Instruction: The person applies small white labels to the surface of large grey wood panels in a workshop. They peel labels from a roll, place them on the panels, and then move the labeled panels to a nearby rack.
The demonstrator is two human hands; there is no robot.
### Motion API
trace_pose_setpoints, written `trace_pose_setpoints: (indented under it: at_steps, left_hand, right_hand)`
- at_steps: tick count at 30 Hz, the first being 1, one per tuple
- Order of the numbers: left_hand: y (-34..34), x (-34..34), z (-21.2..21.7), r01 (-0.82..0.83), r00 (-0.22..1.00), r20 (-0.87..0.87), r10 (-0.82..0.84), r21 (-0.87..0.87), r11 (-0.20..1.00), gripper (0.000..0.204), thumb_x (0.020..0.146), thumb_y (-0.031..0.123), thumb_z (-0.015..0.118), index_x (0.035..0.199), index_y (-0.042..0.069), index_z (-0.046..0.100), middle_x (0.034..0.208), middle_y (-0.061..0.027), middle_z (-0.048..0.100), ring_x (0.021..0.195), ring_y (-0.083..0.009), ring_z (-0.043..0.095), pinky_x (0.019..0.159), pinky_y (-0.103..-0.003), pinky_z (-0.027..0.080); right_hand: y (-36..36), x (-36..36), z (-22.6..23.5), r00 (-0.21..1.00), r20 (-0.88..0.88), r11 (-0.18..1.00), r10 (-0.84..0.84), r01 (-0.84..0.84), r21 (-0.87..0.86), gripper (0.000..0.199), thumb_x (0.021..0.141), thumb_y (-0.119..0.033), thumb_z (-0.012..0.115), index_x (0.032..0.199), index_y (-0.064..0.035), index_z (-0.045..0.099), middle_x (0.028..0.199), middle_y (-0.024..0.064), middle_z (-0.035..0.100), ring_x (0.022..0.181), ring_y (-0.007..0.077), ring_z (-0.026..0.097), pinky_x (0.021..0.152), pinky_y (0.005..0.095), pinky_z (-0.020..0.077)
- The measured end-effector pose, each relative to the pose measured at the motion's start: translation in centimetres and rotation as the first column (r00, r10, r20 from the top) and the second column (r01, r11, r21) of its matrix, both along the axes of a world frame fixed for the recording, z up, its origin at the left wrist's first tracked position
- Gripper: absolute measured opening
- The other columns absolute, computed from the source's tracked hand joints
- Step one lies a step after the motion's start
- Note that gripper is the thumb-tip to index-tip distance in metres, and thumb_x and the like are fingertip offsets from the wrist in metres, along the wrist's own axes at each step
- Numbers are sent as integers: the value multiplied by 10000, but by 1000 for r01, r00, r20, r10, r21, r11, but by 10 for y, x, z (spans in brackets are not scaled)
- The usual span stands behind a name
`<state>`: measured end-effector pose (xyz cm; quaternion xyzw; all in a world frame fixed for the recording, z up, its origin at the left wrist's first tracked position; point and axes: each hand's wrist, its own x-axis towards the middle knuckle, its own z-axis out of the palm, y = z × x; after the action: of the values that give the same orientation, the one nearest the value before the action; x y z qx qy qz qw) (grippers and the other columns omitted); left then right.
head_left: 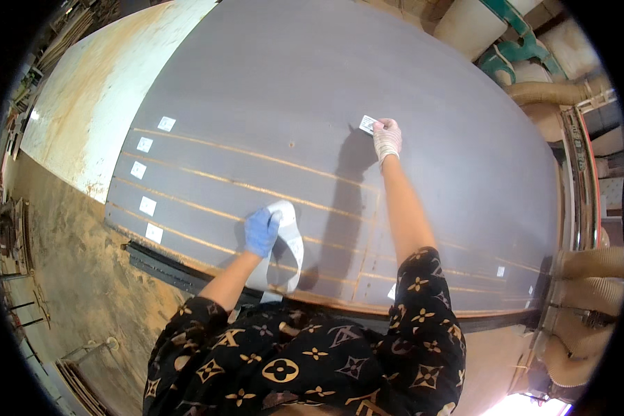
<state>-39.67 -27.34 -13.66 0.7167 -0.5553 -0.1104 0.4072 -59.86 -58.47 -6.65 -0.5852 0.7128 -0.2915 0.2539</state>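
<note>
My left hand [261,233], in a blue glove, is closed on a curled white label strip [294,243] that loops down toward the near edge of the board. Farther out and to the right, my right hand [387,140] wears a white glove. Its fingers pinch a small white label [367,124] with dark print, just over the large grey board [270,76]. Whether the label touches the surface I cannot tell. My arm and hand cast a shadow on the board. Several square white stickers [147,205] sit along the left side, between sawdust-filled cut lines [256,186].
Left of the grey board lies a pale, dusty panel [93,90]. A dark rail [173,267] runs along the near edge. Ribbed hoses [593,263] and a metal beam [574,173] stand at the right. Green machine parts [520,48] are at the far right. Sawdust covers the floor [69,243].
</note>
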Motion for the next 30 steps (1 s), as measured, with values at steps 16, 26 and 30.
trace_pose_setpoints:
  at_steps: [16,26,30]
  left_hand:
    - [-5,-4,-2,-56,979,-193,70,81,995,220,846,210,549,820,-1,605,723,-172,605,639,-279,585,605,-366,457]
    - [2,-1,6,81,958,-280,-53,87,993,252,849,240,532,869,-3,599,777,-184,613,688,-314,574,669,-378,445]
    - [45,-25,42,133,830,-539,-145,-61,989,220,846,208,566,884,-6,596,802,-122,605,721,-186,560,677,-306,449]
  right_hand:
    - [10,16,-20,708,-640,944,299,-319,88,724,790,-574,468,1288,-55,388,1379,136,307,1297,271,242,1067,439,158]
    - [249,-19,0,774,-189,774,604,-627,-91,484,858,-426,459,1220,-106,490,1226,119,500,1176,271,412,1025,376,258]
    - [360,-46,17,884,191,903,427,-426,-45,368,840,-241,554,1176,-93,527,1157,132,541,1078,272,502,931,366,392]
